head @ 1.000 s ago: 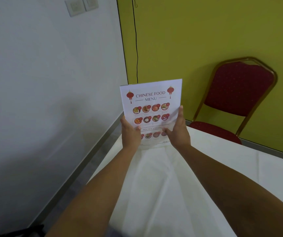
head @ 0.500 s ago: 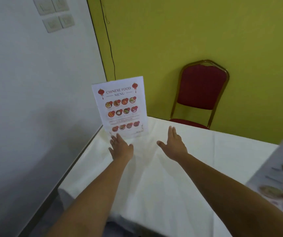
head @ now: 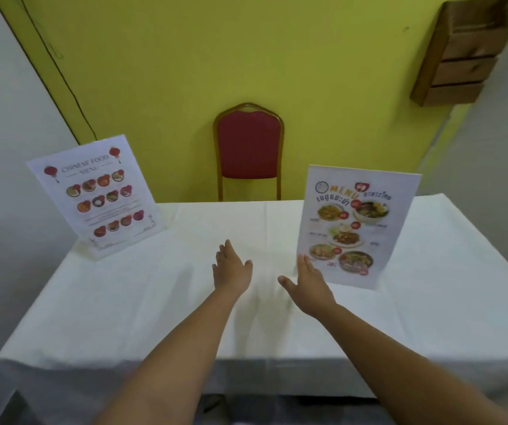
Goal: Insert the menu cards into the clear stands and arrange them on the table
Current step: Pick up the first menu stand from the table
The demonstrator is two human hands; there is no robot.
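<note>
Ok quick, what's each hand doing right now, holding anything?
Left hand: open, empty, above the white tablecloth.
Right hand: open, empty, fingertips by the standing Thai food menu card.

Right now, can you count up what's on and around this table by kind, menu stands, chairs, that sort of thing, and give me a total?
Menu stands on the table: 2, the Chinese food menu and the Thai menu
Red chairs: 1, behind the table
Wooden wall racks: 1
Tables with white cloth: 1
Total: 5
</note>
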